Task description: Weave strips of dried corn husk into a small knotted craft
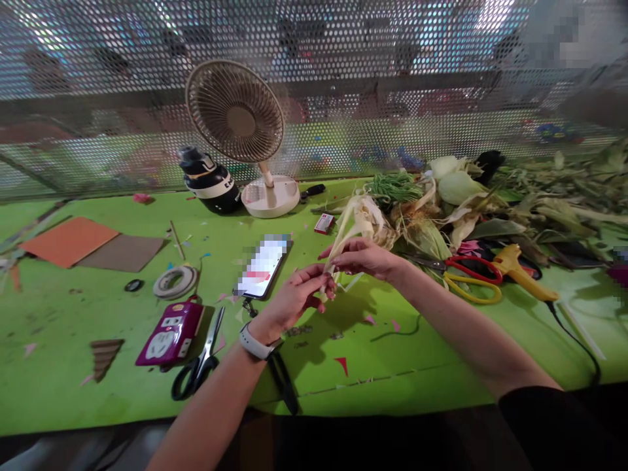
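A strip of pale corn husk runs upward between my two hands, over the middle of the green table. My left hand, with a white watch on the wrist, pinches the lower end. Closed on the same strip a little higher, my right hand touches or nearly touches the left fingertips. Just behind the hands lies a heap of dried corn husks with brownish silk. A phone with a lit screen rests to the left of my left hand.
Black-handled scissors, a purple power strip and a tape roll lie at left. Behind stand a fan and a black bottle. At right are red-and-yellow scissors and a yellow glue gun with a trailing cord.
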A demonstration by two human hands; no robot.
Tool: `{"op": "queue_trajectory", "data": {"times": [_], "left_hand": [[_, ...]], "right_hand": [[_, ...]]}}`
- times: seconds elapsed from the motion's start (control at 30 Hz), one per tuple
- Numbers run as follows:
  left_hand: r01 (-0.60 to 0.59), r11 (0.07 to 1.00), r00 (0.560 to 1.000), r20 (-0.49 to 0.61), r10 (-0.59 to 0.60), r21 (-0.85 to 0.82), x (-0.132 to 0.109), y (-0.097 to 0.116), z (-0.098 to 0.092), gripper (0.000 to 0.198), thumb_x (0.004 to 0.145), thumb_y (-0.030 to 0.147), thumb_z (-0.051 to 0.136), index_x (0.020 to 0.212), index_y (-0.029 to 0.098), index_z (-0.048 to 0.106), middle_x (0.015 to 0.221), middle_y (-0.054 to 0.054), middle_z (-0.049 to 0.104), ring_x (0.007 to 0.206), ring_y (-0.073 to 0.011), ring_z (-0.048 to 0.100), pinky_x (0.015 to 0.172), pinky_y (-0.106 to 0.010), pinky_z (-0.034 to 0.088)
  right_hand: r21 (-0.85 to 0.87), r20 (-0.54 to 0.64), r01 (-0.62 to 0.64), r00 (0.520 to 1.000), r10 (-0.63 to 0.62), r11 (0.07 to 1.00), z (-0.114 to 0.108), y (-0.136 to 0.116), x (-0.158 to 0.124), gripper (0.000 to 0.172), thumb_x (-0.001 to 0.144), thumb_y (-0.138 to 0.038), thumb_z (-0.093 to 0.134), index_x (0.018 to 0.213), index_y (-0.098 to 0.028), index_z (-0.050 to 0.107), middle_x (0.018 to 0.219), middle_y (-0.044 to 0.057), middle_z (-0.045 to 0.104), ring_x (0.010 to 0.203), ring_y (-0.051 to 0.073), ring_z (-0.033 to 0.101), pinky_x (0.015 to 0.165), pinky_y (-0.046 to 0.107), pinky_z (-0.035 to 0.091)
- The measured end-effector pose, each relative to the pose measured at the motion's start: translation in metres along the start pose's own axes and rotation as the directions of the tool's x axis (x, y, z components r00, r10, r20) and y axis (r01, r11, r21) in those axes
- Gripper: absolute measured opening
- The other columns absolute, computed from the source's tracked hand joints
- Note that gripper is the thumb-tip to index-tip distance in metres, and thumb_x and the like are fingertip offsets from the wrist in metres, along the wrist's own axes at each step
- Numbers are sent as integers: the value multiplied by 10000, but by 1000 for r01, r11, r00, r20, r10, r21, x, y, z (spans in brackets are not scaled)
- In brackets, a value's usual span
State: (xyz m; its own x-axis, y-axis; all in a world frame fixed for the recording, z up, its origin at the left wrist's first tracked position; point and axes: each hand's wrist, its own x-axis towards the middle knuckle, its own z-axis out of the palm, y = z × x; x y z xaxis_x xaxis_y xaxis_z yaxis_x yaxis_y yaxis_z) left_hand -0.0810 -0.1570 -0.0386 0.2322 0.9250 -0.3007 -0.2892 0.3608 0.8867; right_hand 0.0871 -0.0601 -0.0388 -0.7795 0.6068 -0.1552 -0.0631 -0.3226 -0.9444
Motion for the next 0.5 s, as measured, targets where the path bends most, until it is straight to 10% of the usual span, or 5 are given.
{"op": "queue_trajectory", "data": {"times": [0.5], "left_hand": [[-66, 992, 969, -231, 90, 107, 10, -7, -3, 299, 698, 367, 713, 856, 156, 572, 611, 30, 562, 447, -58, 477, 364, -160, 250]], "right_hand": [[-589, -315, 103, 884, -346, 802, 16, 9, -1, 554, 799, -281, 578, 1326, -196, 431, 715, 4, 616, 538, 122, 518, 521, 251, 466]]}}
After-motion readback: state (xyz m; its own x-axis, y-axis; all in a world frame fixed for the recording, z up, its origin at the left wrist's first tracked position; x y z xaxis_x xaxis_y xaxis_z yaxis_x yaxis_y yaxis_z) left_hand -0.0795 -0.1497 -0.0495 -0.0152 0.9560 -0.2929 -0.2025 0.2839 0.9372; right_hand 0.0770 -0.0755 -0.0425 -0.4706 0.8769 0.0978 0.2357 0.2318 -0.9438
